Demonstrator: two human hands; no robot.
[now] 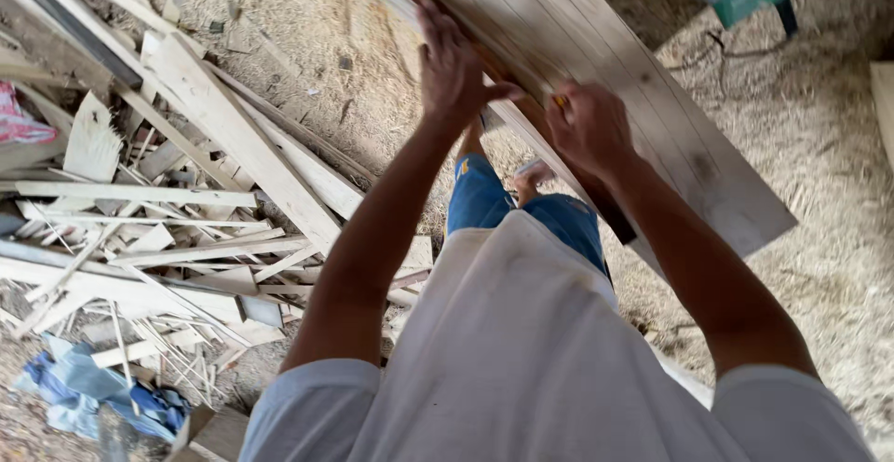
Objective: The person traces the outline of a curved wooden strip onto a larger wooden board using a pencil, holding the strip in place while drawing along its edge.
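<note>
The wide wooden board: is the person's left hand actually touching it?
Touching. The head view shows the left hand pressed flat against the edge of the wooden board, fingers spread on its surface with no gap.

The floor [819, 145] is covered in sawdust and shavings; a heap of wood offcuts [177, 229] lies at left, with what seems blue cloth [84, 392] beside it.

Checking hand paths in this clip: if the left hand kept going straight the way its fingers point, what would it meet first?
The left hand already lies on the wooden board; pointing up along it, it would likely just slide along that board, though depth is unclear.
</note>
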